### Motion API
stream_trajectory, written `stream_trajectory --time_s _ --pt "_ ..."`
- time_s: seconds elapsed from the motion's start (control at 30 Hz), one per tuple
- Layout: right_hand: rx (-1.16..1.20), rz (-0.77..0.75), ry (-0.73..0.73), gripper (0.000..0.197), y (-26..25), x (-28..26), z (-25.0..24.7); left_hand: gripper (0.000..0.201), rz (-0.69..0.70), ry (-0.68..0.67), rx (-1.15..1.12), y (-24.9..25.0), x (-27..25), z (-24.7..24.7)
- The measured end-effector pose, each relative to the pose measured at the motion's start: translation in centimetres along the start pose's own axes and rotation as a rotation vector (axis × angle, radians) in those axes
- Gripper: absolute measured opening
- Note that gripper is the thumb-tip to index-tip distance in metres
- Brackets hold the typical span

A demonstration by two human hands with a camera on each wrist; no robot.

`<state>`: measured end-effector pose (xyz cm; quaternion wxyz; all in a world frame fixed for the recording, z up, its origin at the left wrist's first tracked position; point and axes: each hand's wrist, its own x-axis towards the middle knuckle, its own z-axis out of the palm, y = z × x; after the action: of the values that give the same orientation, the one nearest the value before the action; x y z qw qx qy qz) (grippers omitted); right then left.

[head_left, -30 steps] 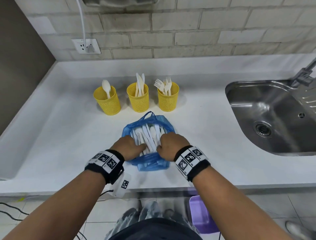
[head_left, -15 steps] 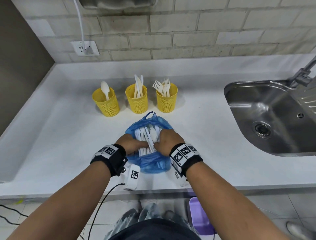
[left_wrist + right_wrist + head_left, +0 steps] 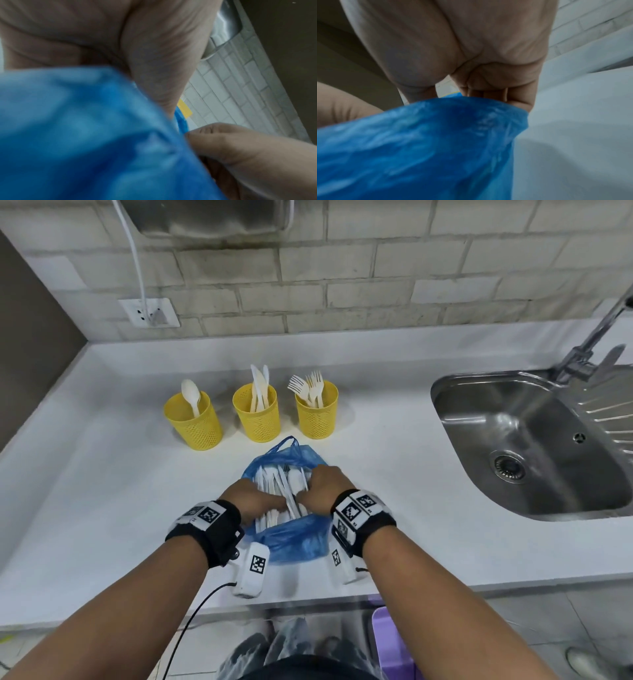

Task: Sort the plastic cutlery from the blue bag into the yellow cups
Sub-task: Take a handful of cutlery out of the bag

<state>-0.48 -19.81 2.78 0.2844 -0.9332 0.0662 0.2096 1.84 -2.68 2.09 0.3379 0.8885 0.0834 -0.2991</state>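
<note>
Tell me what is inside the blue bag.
The blue bag holds a pile of white plastic cutlery. Both hands cover part of it; the pieces underneath cannot be told apart.

Blue bag [image 3: 294,539], white cutlery [image 3: 284,491], yellow mesh cups [image 3: 257,419], b/w checker wristbands [image 3: 359,508].

Blue bag [image 3: 291,539] open on the counter, white cutlery [image 3: 281,491] piled inside, three yellow cups behind it.
Bag crumpled, translucent, handle loop toward the cups. Perforated cups stand upright in a row: left cup [image 3: 195,422] holds one spoon, middle cup [image 3: 257,416] knives, right cup [image 3: 317,414] forks, all heads-up.
</note>
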Motion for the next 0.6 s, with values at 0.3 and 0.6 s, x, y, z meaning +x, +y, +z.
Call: stream_trajectory --time_s 0.3,0.6 --pt "0.036 0.022 0.047 0.038 0.2 0.2 0.5 0.105 -0.011 0.217 0.256 1.7 -0.2 1.1" --pt "0.024 0.016 0.009 0.043 0.3 0.6 0.9 0.096 0.052 0.214 0.21 1.1 1.0 0.9"
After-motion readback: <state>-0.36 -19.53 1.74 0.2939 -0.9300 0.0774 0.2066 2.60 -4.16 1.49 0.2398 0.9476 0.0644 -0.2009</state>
